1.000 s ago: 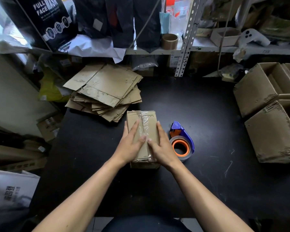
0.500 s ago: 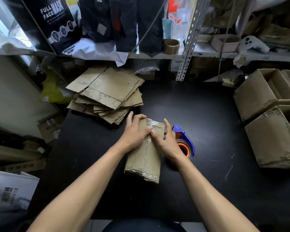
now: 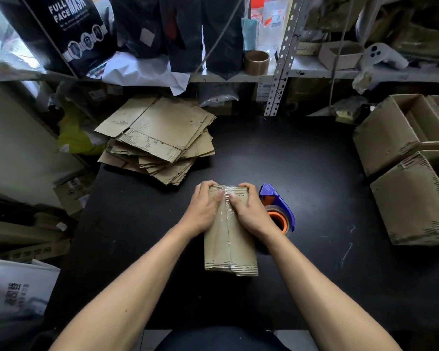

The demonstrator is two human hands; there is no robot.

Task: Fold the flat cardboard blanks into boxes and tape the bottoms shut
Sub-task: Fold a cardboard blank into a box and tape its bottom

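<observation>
Fingers of both hands (left (image 3: 205, 209), right (image 3: 249, 211)) clamp the taped box (image 3: 230, 244) on a black table (image 3: 302, 173) below cluttered shelves (image 3: 314, 73).

black table (image 3: 302, 173) | cluttered metal shelf (image 3: 314, 73) behind | daylight window (image 3: 0, 44) upper left

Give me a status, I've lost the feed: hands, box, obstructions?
Left hand and right hand grip the box at its far end. Taped seam faces up. Tape dispenser touching right wrist, not blocking.
</observation>
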